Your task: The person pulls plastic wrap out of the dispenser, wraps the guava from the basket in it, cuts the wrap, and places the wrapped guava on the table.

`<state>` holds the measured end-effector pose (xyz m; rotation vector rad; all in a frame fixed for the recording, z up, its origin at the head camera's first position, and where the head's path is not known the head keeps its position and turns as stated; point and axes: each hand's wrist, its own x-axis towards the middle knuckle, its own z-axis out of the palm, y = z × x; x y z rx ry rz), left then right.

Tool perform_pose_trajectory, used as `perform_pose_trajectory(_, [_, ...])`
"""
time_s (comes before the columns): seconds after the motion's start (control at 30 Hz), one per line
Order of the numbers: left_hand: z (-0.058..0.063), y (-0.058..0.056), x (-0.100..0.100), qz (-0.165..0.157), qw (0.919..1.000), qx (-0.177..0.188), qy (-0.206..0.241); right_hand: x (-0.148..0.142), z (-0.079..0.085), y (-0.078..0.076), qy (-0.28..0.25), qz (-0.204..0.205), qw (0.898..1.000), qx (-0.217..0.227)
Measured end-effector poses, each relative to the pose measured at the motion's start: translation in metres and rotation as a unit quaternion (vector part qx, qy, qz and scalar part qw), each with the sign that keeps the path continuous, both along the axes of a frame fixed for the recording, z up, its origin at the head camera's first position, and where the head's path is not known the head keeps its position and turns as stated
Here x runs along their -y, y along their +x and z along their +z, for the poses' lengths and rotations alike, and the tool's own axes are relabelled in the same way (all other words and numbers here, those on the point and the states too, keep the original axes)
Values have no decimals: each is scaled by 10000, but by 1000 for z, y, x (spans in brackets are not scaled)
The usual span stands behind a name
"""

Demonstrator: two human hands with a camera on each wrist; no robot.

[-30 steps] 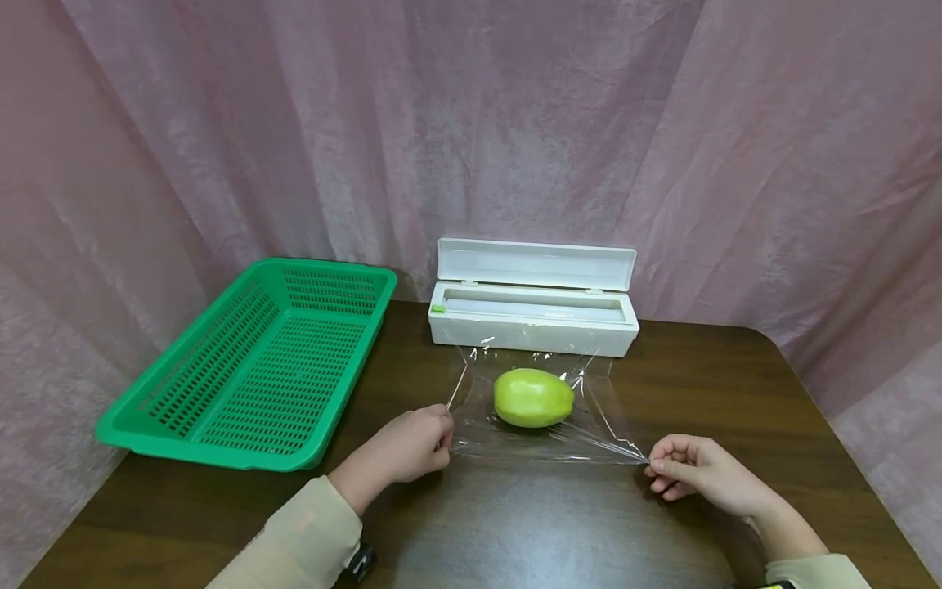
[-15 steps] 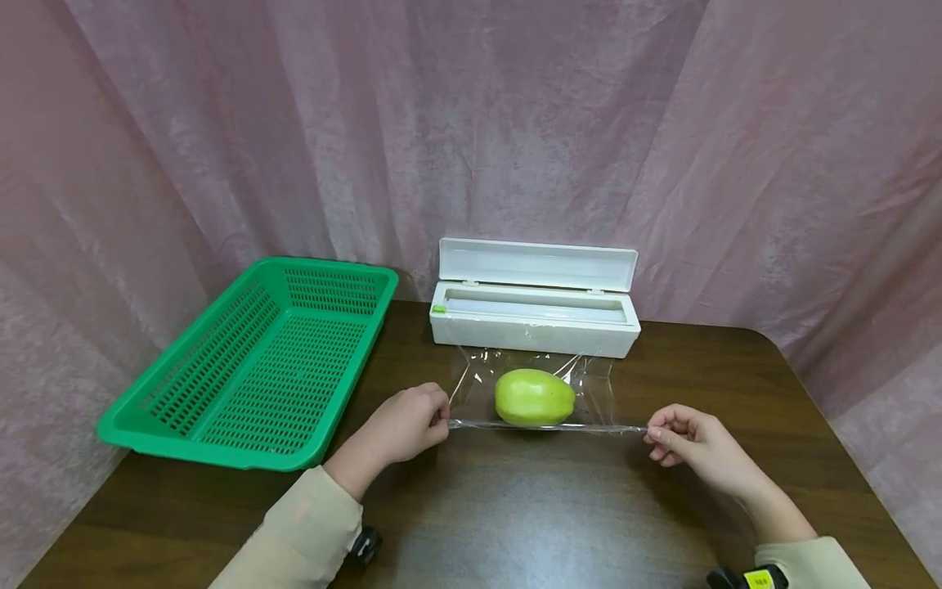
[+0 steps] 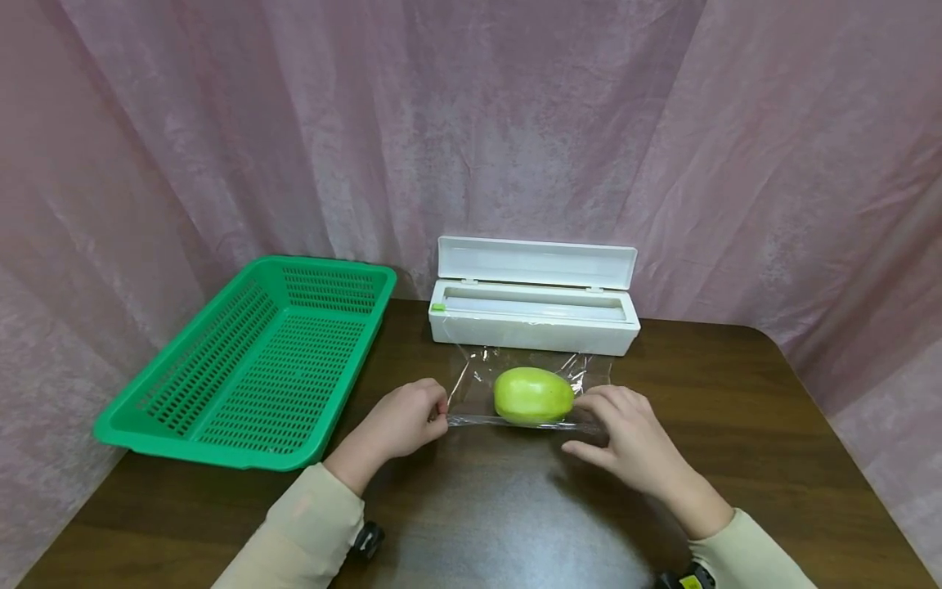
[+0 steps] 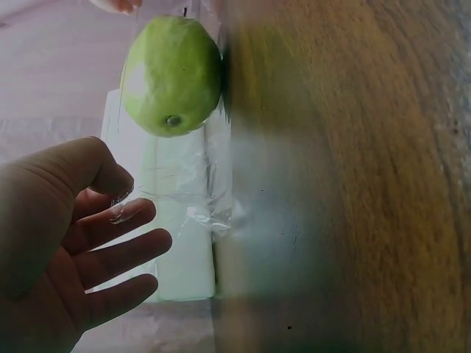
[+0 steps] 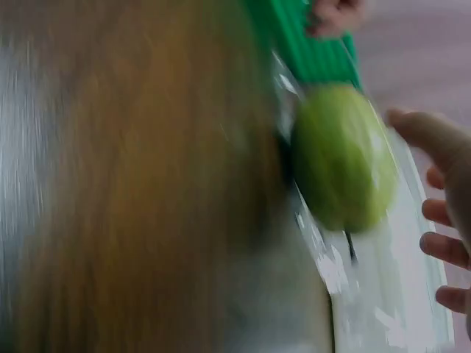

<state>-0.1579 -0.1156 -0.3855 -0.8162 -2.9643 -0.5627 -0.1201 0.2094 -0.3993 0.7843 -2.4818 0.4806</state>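
Note:
A smooth green oval fruit (image 3: 533,396) lies on the table, on a sheet of clear cling film (image 3: 477,399) that runs from the white dispenser box (image 3: 533,332). Left of the fruit, my left hand (image 3: 403,419) pinches the film's near corner between thumb and index finger. The left wrist view shows that hand (image 4: 88,232) with its other fingers loosely spread. My right hand (image 3: 629,433) is by the fruit's right end, thumb and fingers apart. Blurred in the right wrist view, this hand (image 5: 450,173) has nothing in its grasp; whether it touches the fruit is unclear.
A green perforated basket (image 3: 213,455) stands on the left of the brown wooden table (image 3: 471,523). Behind the film, the dispenser's lid (image 3: 537,263) is raised. A pink curtain (image 3: 545,123) hangs at the table's back.
The film's near edge was lifted and folded back toward the fruit by both hands. Since then my right hand has let go of its corner and moved left to the fruit.

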Motion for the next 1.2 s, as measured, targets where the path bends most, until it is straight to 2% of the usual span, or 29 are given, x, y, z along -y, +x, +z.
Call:
perform_pose_trajectory(0.07, [-1,0,0,-35,10000,-54,14,10,-1,-2,394,204,9985,-320])
perform_pose_trajectory(0.13, [-1,0,-1,-63,9999,-100,38,17,-2,-3,568,318,9961,-598])
perform_pose_trajectory(0.23, [-1,0,-1,-68,9999,-132,24,22,-4,-6,577,397,9941,-832])
perform_pose_trajectory(0.37, [0,-1,-1,-48,9999,-105,-5,23,-5,-10,458,501,9943,-826])
perform_pose_trajectory(0.5, [1,-2,-1,48,10000,10,-19,23,-5,-15,211,523,9976,-410])
perform_pose_trajectory(0.6, [2,-3,-1,90,10000,16,7,23,-4,-20,-199,506,9982,240])
perform_pose_trajectory(0.73, [1,-5,-1,112,9998,-153,2,23,-2,-26,-811,529,9882,1189])
perform_pose_trajectory(0.83, [1,-7,-2,202,9995,-240,-21,24,-1,-31,-1080,581,9791,1623])
perform_pose_trajectory(0.93, [4,-7,-7,273,9990,-359,59,24,-1,-36,-1210,583,9745,1798])
perform_pose_trajectory(1.0, [6,-6,-13,210,9984,-509,163,25,-1,-38,-1277,520,9733,1836])
perform_pose_trajectory(1.2, [15,-3,-45,-342,9928,-1150,71,27,-1,-43,-1532,302,9703,1849])
